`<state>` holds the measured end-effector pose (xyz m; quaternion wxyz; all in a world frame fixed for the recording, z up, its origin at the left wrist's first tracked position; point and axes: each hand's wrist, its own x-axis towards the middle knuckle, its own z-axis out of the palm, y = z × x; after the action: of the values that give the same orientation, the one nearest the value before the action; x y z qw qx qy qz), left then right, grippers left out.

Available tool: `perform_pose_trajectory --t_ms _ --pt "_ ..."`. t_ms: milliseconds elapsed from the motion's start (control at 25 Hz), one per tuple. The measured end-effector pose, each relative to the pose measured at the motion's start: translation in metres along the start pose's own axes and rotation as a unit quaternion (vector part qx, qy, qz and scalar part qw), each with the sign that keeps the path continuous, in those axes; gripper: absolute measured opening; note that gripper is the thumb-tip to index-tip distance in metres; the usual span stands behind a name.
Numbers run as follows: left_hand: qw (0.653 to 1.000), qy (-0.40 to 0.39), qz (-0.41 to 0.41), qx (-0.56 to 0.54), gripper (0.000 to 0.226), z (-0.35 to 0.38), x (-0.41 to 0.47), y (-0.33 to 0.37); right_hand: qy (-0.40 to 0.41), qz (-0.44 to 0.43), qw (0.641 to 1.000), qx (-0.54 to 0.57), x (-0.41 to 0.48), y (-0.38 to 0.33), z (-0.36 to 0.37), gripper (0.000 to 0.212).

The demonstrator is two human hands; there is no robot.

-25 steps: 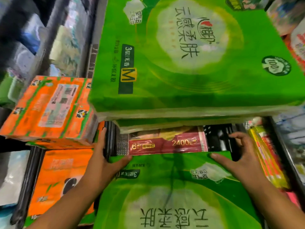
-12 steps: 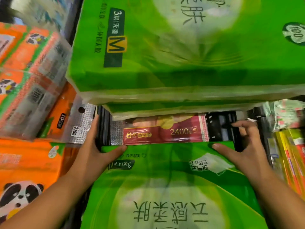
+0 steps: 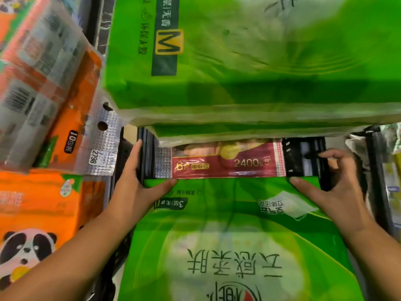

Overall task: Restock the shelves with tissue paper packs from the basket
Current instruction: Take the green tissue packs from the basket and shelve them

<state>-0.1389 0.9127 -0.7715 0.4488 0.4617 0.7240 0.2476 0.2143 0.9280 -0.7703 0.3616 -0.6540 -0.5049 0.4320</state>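
Note:
A large green tissue pack (image 3: 234, 235) lies on top of the black basket (image 3: 303, 155), right below me. My left hand (image 3: 134, 187) grips its far left corner, thumb on top and fingers down the side along the basket wall. At the far right corner my right hand (image 3: 334, 187) holds it the same way, thumb on the pack and fingers curled at the basket's edge. Beyond the pack's far edge a red tissue pack (image 3: 227, 164) shows deeper in the basket. Two matching green packs (image 3: 249, 57) are stacked on the shelf just above.
Orange panda-print tissue packs (image 3: 43, 205) fill the shelf to the left, with another clear-wrapped orange pack (image 3: 39, 83) above them. Yellow and pale packets (image 3: 390, 170) crowd the right edge. The stacked green packs overhang the basket's far end.
The view has dropped and drawn closer to the basket, so the shelf packs sit higher in frame. Both hands stay on the far corners of the green pack.

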Motion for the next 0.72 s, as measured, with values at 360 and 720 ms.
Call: perform_pose_trajectory --t_ms 360,720 --pt "0.999 -0.008 -0.009 0.036 0.116 0.006 0.004 0.008 0.003 0.070 0.997 -0.033 0.001 0.007 -0.002 0.077" --pt "0.995 -0.023 -0.010 0.101 0.108 -0.016 -0.025 0.056 -0.052 0.109 0.948 -0.294 -0.016 -0.054 -0.027 0.078"
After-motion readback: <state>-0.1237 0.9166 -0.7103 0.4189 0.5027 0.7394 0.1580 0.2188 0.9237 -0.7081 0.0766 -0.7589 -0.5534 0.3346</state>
